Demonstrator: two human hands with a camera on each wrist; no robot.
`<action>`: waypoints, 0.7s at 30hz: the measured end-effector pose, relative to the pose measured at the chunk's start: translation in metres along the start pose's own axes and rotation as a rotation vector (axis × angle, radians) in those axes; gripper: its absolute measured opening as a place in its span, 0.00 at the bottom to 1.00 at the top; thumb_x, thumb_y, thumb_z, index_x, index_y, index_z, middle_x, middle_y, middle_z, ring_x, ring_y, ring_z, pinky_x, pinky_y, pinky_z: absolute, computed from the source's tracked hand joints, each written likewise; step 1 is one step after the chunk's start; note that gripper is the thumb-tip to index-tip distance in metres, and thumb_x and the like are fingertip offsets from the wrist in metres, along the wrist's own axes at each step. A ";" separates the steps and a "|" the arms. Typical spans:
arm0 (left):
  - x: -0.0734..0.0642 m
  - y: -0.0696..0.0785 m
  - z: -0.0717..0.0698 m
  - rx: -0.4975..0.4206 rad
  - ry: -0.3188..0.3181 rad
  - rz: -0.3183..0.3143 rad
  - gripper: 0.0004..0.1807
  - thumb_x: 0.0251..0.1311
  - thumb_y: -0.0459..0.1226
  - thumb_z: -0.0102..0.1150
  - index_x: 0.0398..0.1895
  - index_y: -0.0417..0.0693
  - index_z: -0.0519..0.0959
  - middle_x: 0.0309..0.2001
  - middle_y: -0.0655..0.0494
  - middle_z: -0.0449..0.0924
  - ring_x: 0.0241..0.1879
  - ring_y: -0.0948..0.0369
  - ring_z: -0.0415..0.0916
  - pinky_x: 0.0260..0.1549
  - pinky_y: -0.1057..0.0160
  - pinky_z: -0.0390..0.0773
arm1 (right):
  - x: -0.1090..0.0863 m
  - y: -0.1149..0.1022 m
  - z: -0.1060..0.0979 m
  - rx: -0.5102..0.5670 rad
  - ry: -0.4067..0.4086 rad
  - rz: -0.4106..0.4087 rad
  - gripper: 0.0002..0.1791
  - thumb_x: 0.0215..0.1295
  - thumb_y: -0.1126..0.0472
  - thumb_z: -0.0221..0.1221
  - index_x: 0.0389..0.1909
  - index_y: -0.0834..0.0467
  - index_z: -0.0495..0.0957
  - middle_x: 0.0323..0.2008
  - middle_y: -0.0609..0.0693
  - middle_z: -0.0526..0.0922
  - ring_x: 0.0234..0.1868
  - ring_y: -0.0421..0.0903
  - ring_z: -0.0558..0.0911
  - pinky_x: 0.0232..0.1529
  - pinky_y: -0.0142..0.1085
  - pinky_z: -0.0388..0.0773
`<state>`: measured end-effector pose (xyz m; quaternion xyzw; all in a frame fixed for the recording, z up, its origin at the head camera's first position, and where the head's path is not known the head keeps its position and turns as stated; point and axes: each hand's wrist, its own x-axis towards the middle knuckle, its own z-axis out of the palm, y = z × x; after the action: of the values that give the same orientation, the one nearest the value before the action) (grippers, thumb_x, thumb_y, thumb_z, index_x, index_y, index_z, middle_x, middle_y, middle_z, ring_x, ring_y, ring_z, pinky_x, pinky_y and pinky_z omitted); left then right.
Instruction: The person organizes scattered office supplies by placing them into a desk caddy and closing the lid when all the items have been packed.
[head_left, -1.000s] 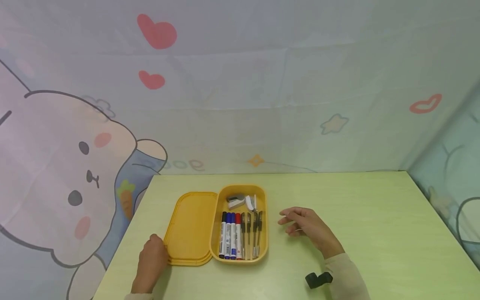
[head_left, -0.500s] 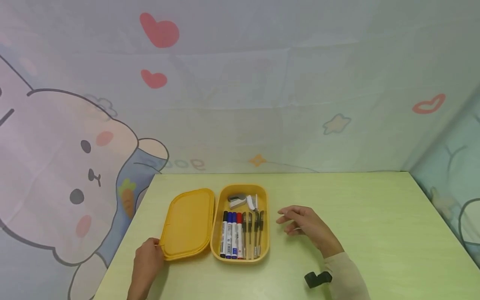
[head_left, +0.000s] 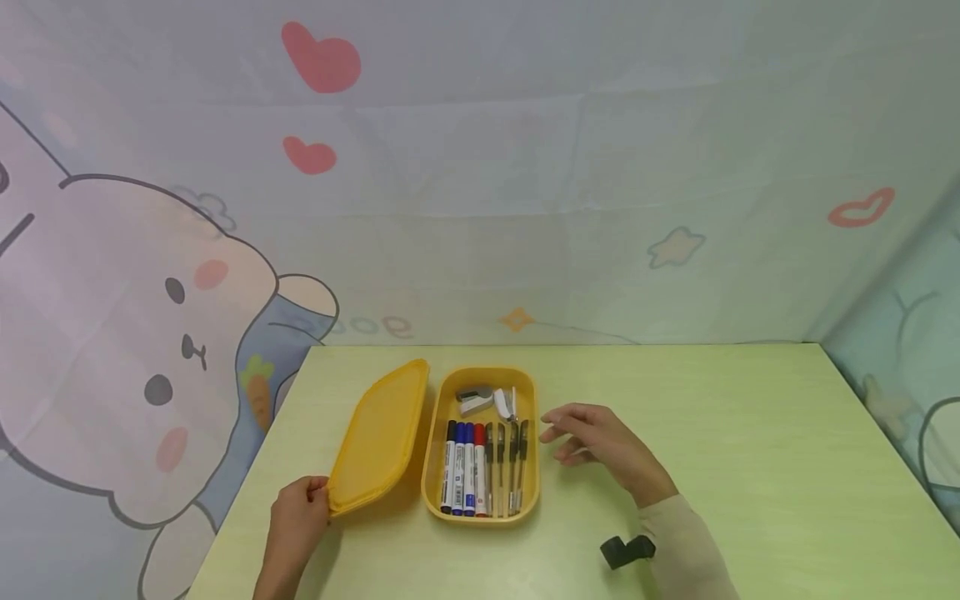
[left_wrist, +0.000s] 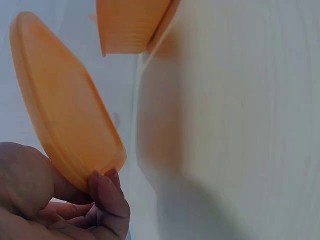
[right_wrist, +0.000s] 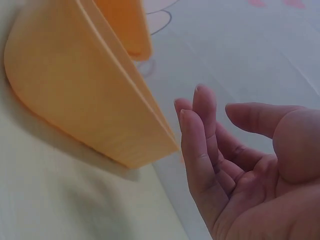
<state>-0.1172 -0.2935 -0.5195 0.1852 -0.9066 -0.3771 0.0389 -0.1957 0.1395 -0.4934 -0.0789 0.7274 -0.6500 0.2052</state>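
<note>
A yellow lid point(head_left: 381, 437) is tilted up off the table, its right side raised. My left hand point(head_left: 297, 515) pinches the lid's near left corner between thumb and fingers, as the left wrist view also shows on the lid point(left_wrist: 67, 100). Beside it stands a yellow box point(head_left: 534, 492) holding several markers point(head_left: 464, 468) with black, blue and red caps, several black-capped pens point(head_left: 507, 468), and small white and grey items point(head_left: 476, 400) at its far end. Just right of the box, my right hand point(head_left: 596, 440) hovers with relaxed fingers, apart from the box wall point(right_wrist: 85, 85) and holding nothing.
The box and hands are over a pale green table point(head_left: 735, 442). Behind it hangs a light printed cloth point(head_left: 480, 167) with hearts and a rabbit figure. A black strap piece point(head_left: 627, 551) is on the right sleeve.
The lid has gone from lying flat on the table to tilted up, lifted by my left hand. My right hand has moved slightly left, closer to the box.
</note>
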 end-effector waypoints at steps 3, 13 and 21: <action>-0.003 0.007 0.000 -0.056 -0.016 -0.005 0.14 0.70 0.28 0.49 0.50 0.25 0.79 0.33 0.43 0.82 0.21 0.62 0.76 0.19 0.66 0.76 | 0.003 -0.007 0.005 -0.004 -0.022 -0.017 0.23 0.76 0.50 0.57 0.58 0.65 0.78 0.49 0.63 0.85 0.36 0.49 0.86 0.43 0.40 0.86; -0.015 0.037 0.006 -0.142 -0.029 0.019 0.15 0.72 0.28 0.48 0.53 0.26 0.79 0.36 0.40 0.82 0.24 0.61 0.77 0.21 0.67 0.79 | 0.010 -0.026 0.027 0.006 -0.140 -0.069 0.22 0.76 0.48 0.57 0.55 0.62 0.80 0.49 0.63 0.85 0.45 0.58 0.87 0.46 0.44 0.86; -0.022 0.055 0.019 -0.148 -0.018 0.054 0.13 0.72 0.28 0.49 0.52 0.28 0.80 0.35 0.43 0.81 0.25 0.61 0.76 0.20 0.68 0.78 | 0.013 -0.043 0.046 0.062 -0.220 -0.082 0.26 0.75 0.44 0.56 0.61 0.59 0.78 0.51 0.63 0.85 0.48 0.55 0.87 0.48 0.44 0.86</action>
<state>-0.1176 -0.2376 -0.4934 0.1539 -0.8813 -0.4435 0.0547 -0.1952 0.0862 -0.4576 -0.1733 0.6763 -0.6674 0.2593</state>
